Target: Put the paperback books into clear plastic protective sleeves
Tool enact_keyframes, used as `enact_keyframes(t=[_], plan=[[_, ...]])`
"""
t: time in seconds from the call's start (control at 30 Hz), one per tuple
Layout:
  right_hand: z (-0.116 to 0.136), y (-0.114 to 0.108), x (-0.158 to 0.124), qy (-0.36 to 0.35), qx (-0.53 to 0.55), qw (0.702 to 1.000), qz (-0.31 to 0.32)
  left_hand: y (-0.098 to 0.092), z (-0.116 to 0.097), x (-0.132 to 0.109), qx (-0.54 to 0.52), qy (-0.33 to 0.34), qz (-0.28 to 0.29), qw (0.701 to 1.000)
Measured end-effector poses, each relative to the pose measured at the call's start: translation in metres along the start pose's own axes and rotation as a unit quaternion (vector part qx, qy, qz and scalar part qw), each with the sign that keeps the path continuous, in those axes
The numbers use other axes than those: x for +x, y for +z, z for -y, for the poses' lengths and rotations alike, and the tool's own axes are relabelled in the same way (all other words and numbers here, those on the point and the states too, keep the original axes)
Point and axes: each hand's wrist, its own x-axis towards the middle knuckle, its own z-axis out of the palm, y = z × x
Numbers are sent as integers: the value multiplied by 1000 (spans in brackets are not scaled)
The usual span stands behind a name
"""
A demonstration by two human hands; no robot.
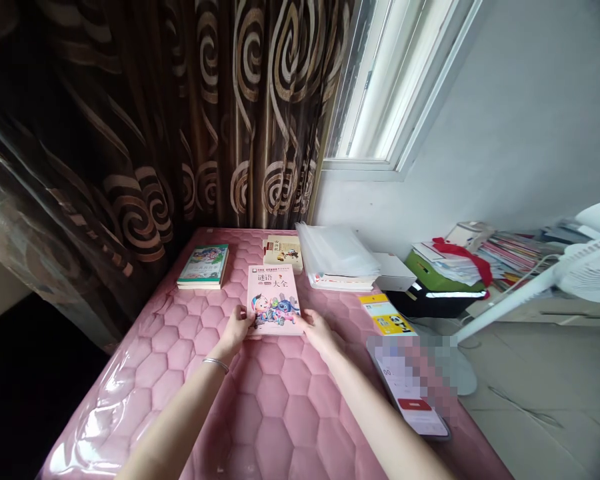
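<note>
A pink book (pixel 274 287) with cartoon figures and Chinese characters on its cover faces me above the quilted pink mattress (pixel 275 413). My left hand (pixel 239 327) grips its lower left edge, and a bracelet circles that wrist. At the lower right edge, my right hand (pixel 320 330) closes on the same book, thumb on the cover. Just behind it lies a cream book (pixel 284 251), partly covered by the pink one. Off to the left sits a small stack of books (pixel 203 265) with a green-edged cover on top.
Clear plastic sleeves (pixel 335 250) lie over a stack of papers at the back. Right of me are a yellow panda packet (pixel 389 316) and a phone (pixel 410 393), partly pixelated. Beyond the mattress edge stand a white fan (pixel 510 300) and a green-black box (pixel 445 280) of papers. A patterned curtain (pixel 250 120) hangs behind.
</note>
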Motion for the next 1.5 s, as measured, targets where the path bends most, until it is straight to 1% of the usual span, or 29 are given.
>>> enact_keyframes(t=[0.07,0.13,0.2,0.3,0.4,0.53,0.63,0.7,0.77,0.93,1.03,1.1,1.2,1.33,1.43,1.5], plan=[[8,-5,-8,27,53,997,44,-4,-4,-7,-31,-2,18,999],[19,-11,-14,59,104,990,73,-9,-10,-11,-52,-4,32,998],[29,-16,-18,80,126,986,73,-13,-18,-13,-62,-9,45,997],[41,-19,-18,96,124,985,69,-20,-28,-12,-60,-16,61,996],[44,-17,-17,91,114,987,67,-24,-32,-12,-40,-7,58,997],[37,-4,-15,49,73,994,66,-29,-25,-12,2,40,17,999],[38,13,-6,-3,26,997,69,-39,-22,-4,37,65,-29,997],[47,29,6,-23,14,997,73,-53,-27,8,58,72,-54,994],[62,47,22,-35,11,996,77,-72,-37,23,78,76,-72,991],[102,103,65,-53,12,995,87,-132,-64,61,134,97,-115,979],[115,138,84,-55,9,995,83,-163,-70,80,164,111,-140,970],[119,159,95,-55,2,995,79,-179,-68,91,181,117,-154,964],[122,182,108,-52,-11,996,74,-195,-63,109,205,119,-173,956],[127,204,121,-33,-21,997,63,-208,-59,130,235,127,-187,945],[128,217,127,-4,-27,998,51,-215,-56,137,252,146,-180,939],[125,224,131,13,-31,998,45,-219,-52,137,260,163,-166,937]])
